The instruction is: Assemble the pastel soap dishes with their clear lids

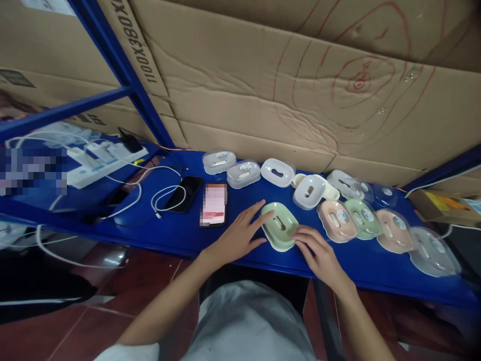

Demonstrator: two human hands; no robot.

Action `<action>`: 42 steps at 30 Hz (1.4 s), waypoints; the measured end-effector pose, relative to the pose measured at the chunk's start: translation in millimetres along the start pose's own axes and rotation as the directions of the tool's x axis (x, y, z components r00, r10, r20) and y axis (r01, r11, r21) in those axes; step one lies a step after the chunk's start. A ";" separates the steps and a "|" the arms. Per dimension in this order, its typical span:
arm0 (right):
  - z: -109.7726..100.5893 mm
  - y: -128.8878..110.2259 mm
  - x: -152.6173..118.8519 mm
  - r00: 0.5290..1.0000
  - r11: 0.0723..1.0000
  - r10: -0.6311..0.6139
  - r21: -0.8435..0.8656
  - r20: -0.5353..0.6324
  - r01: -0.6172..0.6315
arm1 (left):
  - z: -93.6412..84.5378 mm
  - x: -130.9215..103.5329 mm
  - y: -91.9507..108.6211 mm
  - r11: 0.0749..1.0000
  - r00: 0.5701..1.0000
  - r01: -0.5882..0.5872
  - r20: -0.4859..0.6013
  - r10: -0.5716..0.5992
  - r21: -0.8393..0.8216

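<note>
A light green oval soap dish (279,227) with a slot in its middle rests on the blue table near the front edge. My left hand (242,234) is at its left side, fingers spread apart, one fingertip reaching over the rim. At the opposite end, my right hand (313,246) has its fingers closed on the right rim. Just behind the dish lie a white soap dish (278,173) and another white one (308,192), both with dark slots. Beyond my right hand sits a pink soap dish (337,222) under a clear cover.
More covered dishes stand rightward: a green one (363,219), a pink one (395,231) and a grey one (434,252). Left of my hands lie a lit phone (214,204) and a dark phone (185,194) under a white cable. Cardboard (240,75) walls the back.
</note>
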State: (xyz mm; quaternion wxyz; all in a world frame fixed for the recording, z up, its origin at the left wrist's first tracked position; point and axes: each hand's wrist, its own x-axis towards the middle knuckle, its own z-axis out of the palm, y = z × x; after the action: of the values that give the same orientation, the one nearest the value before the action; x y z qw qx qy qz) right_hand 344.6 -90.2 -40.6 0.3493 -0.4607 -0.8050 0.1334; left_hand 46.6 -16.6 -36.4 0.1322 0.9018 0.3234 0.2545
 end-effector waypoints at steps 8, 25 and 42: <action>2.7 16.2 -23.1 0.958 0.962 0.218 -0.125 -0.188 -0.244 | 15.5 -1.0 26.4 0.991 0.988 -0.109 0.121 0.099 0.082; 27.6 -27.0 -8.0 0.995 0.999 -0.032 -0.014 0.092 0.033 | 20.4 -43.7 18.7 0.999 0.994 0.002 -0.112 0.002 0.036; -31.4 57.0 127.3 0.997 0.926 0.039 -0.377 0.072 -0.009 | 24.2 -44.6 19.4 1.000 0.997 0.007 -0.083 -0.005 0.027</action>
State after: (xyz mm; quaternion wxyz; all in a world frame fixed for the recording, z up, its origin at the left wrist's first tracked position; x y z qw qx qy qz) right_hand 360.9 43.4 7.4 0.2213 -0.5235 -0.8228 -0.0011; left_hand 40.3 -62.1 -65.4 0.1073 0.8912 0.3346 0.2868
